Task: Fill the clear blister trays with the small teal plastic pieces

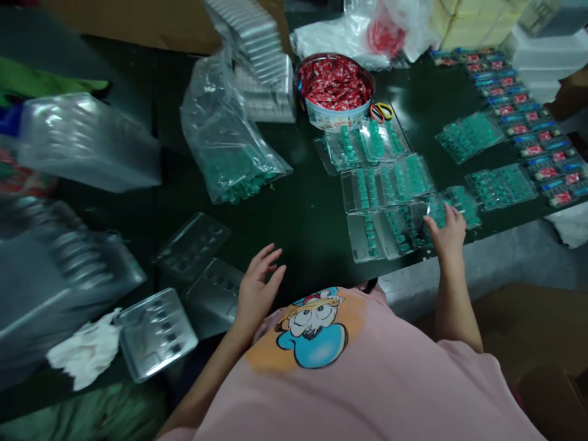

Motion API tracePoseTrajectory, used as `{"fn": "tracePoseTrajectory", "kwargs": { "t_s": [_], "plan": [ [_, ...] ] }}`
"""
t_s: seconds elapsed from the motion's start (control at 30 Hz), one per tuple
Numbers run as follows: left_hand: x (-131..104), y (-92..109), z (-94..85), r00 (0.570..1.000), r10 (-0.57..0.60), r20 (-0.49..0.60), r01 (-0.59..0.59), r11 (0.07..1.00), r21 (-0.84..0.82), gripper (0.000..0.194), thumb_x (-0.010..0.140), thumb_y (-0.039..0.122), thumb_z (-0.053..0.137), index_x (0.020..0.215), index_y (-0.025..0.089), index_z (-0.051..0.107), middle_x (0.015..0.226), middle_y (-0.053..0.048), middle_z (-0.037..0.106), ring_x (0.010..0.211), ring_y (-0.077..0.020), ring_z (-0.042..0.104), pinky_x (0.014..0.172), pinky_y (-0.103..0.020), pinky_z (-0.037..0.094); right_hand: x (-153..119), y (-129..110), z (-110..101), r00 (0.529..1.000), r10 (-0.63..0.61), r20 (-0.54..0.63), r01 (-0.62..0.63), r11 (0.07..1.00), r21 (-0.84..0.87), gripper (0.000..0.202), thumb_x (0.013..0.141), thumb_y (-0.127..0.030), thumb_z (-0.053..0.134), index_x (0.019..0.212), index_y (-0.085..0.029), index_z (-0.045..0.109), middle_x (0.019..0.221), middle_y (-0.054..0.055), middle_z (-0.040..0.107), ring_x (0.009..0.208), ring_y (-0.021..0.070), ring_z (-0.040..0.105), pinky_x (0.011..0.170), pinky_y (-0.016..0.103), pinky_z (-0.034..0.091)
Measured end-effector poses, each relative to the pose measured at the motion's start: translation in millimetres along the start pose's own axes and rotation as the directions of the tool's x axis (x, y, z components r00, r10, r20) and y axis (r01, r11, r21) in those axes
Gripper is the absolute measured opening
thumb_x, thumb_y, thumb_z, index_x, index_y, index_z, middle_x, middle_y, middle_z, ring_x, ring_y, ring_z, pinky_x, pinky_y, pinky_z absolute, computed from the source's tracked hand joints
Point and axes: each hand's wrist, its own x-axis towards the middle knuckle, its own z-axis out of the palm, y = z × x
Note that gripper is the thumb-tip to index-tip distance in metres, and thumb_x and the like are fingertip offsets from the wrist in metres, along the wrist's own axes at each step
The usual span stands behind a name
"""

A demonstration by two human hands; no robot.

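My right hand (449,236) is at the table's front edge, its thumb and fingers apart on a clear plastic blister tray of small green pieces (462,205). Overlapping trays of green pieces (370,236) lie just left of it, and another filled tray (500,185) is on its right. My left hand (260,285) is open and holds nothing, fingers spread, near the table's front edge. Beside it are an unfilled clear blister tray (214,288) and another clear tray (192,245) lying behind that one.
A round tin (337,116) full of red packets stands at the back beside scissors (381,111). A plastic bag (225,135) holds green pieces. Stacked clear trays (87,144) stand left. Rows of packs with red and blue items (528,125) line the right side.
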Motion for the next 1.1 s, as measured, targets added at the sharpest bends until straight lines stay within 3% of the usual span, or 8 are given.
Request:
{"fn": "tracePoseTrajectory", "kwargs": {
  "t_s": [0.13, 0.23, 0.37, 0.6, 0.8, 0.93, 1.03, 1.1],
  "plan": [
    [-22.6, -14.3, -11.9, 0.994, -0.051, -0.098, 0.053, 0.998, 0.018, 0.039, 0.088, 0.044, 0.062, 0.121, 0.024, 0.067, 0.142, -0.011, 0.054, 0.121, -0.0266, 0.06, 0.097, -0.043, 0.054, -22.4, -25.7, 4.5, 0.989, -0.002, 0.148, 0.017, 0.995, -0.103, 0.086, 0.08, -0.068, 0.06, 0.146, -0.015, 0.044, 0.146, 0.027, 0.047, 0.137, 0.0471, 0.037, 0.098, 0.07, 0.038],
    [-29.2, -18.1, -11.2, 0.994, -0.066, -0.092, 0.066, 0.998, 0.003, 0.039, 0.087, 0.044, 0.062, 0.12, 0.024, 0.068, 0.141, -0.011, 0.054, 0.119, -0.0263, 0.061, 0.097, -0.042, 0.055, -27.7, -26.3, 4.1, 0.972, -0.058, 0.23, 0.085, 0.99, -0.109, 0.075, 0.086, -0.056, 0.058, 0.147, -0.017, 0.042, 0.148, 0.022, 0.048, 0.141, 0.0447, 0.034, 0.103, 0.07, 0.034],
    [-28.2, -16.9, -8.2, 0.996, -0.056, -0.075, 0.055, 0.998, -0.008, 0.038, 0.087, 0.044, 0.062, 0.119, 0.024, 0.067, 0.14, -0.01, 0.056, 0.12, -0.0262, 0.061, 0.098, -0.043, 0.055, -26.7, -9.1, -2.8, 0.939, -0.2, 0.279, 0.234, 0.968, -0.093, 0.055, 0.091, -0.037, 0.05, 0.143, -0.021, 0.047, 0.15, 0.013, 0.049, 0.145, 0.0383, 0.031, 0.111, 0.068, 0.028],
    [-28.5, -16.5, -7.5, 0.996, -0.033, -0.086, 0.034, 0.999, 0.018, 0.037, 0.088, 0.044, 0.061, 0.118, 0.024, 0.067, 0.137, -0.01, 0.058, 0.123, -0.0269, 0.06, 0.099, -0.044, 0.054, -20.1, 29.8, -6.0, 0.861, -0.427, 0.276, 0.445, 0.896, -0.005, 0.052, 0.087, -0.025, 0.049, 0.139, -0.018, 0.052, 0.145, 0.011, 0.055, 0.148, 0.0301, 0.029, 0.118, 0.058, 0.024],
    [-33.2, -25.3, -10.5, 0.994, -0.024, -0.102, 0.028, 0.999, 0.036, 0.037, 0.089, 0.042, 0.061, 0.121, 0.026, 0.066, 0.139, -0.009, 0.057, 0.122, -0.0266, 0.06, 0.099, -0.045, 0.054, -9.8, 41.9, -12.5, 0.893, -0.407, 0.192, 0.419, 0.908, -0.023, 0.047, 0.089, -0.037, 0.048, 0.132, -0.02, 0.058, 0.145, 0.013, 0.053, 0.148, 0.0332, 0.029, 0.115, 0.06, 0.026],
    [-44.2, -17.1, -18.8, 0.982, -0.041, -0.186, 0.06, 0.994, 0.094, 0.034, 0.09, 0.041, 0.058, 0.118, 0.024, 0.067, 0.137, -0.009, 0.058, 0.12, -0.0259, 0.06, 0.098, -0.044, 0.054, -14.4, 9.0, -29.0, 0.903, -0.429, 0.03, 0.424, 0.9, 0.101, 0.049, 0.088, -0.043, 0.053, 0.131, -0.02, 0.057, 0.141, 0.016, 0.055, 0.145, 0.0358, 0.035, 0.111, 0.063, 0.032],
    [-56.5, -13.4, -28.5, 0.97, -0.026, -0.243, 0.069, 0.983, 0.171, 0.031, 0.093, 0.036, 0.054, 0.116, 0.021, 0.068, 0.132, -0.01, 0.061, 0.121, -0.0251, 0.06, 0.104, -0.046, 0.05, -26.7, -45.8, -26.2, 0.891, -0.453, -0.036, 0.444, 0.853, 0.274, 0.043, 0.091, -0.041, 0.053, 0.129, -0.021, 0.059, 0.132, 0.015, 0.061, 0.135, 0.0342, 0.048, 0.108, 0.06, 0.039],
    [-64.1, -22.0, -37.9, 0.943, -0.004, -0.334, 0.094, 0.963, 0.251, 0.031, 0.094, 0.033, 0.052, 0.118, 0.021, 0.067, 0.133, -0.011, 0.06, 0.126, -0.025, 0.056, 0.109, -0.048, 0.045, -41.4, -94.7, -13.3, 0.841, -0.539, 0.038, 0.471, 0.766, 0.437, 0.038, 0.093, -0.037, 0.052, 0.127, -0.024, 0.062, 0.126, 0.013, 0.066, 0.122, 0.0301, 0.06, 0.104, 0.053, 0.046]
  ]
}}
